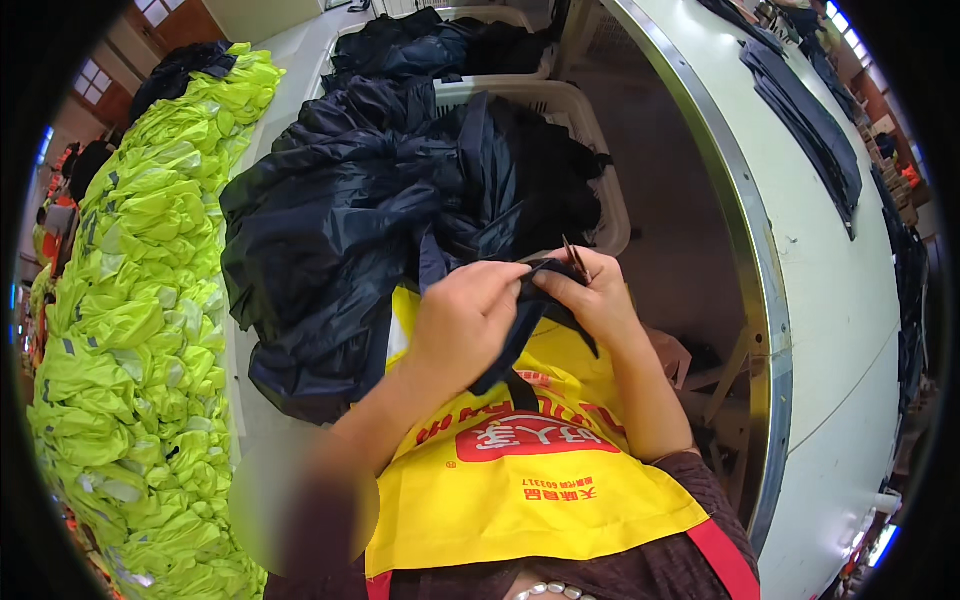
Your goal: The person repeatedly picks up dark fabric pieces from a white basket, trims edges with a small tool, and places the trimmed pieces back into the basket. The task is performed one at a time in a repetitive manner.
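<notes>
In front of my chest, my left hand (468, 318) pinches the edge of a dark navy garment (515, 345) between thumb and fingertips. My right hand (598, 300) is closed beside it, its thumb pressing on the same cloth. Slim pointed metal blades, apparently thread snips (574, 258), stick up from between the right fingers; their handles are hidden in the palm. The held cloth hangs down over my yellow apron (540, 500). Just beyond my hands lies a large heap of dark navy garments (340, 200), and the held piece appears to run into it.
The heap partly covers a white plastic basket (615, 215); another basket (545, 65) with dark clothes stands behind. Bright yellow-green garments (150, 330) are piled along the left. At right, a pale metal-edged table (830, 330) curves past, carrying folded dark pieces (800, 120).
</notes>
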### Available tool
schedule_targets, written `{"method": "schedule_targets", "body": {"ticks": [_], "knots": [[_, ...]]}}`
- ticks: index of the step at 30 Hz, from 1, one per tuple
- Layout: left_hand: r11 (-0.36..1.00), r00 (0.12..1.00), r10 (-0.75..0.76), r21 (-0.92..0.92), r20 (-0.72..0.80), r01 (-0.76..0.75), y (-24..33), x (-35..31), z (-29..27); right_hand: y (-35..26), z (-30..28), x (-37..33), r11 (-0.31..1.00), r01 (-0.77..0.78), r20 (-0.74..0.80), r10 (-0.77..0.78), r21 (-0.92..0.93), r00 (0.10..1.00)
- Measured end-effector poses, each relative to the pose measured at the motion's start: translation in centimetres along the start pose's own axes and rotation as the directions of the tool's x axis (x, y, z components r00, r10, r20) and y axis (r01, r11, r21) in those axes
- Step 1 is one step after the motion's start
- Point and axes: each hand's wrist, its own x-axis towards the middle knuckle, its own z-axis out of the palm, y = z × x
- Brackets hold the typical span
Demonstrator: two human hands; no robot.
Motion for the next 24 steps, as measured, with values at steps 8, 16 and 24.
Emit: {"method": "schedule_targets", "body": {"ticks": [8,16,24], "knots": [[0.198,0.727,-0.454,-0.738,0.515,0.646,-3.4,-0.8,-0.3,2.8,-2.0,-1.1,0.935,-0.229,0.3,0.144,0.272,0.943],[0.183,0.576,-0.605,-0.607,0.551,0.773,-3.2,-1.3,1.6,3.2,-1.1,-1.0,0.995,-0.043,0.081,0.051,-0.093,0.995],[0.3,0.716,-0.536,-0.691,0.448,0.657,-3.4,-1.6,2.5,1.3,0.6,-2.0,0.631,0.472,0.071,-0.552,-0.615,0.831]]}}
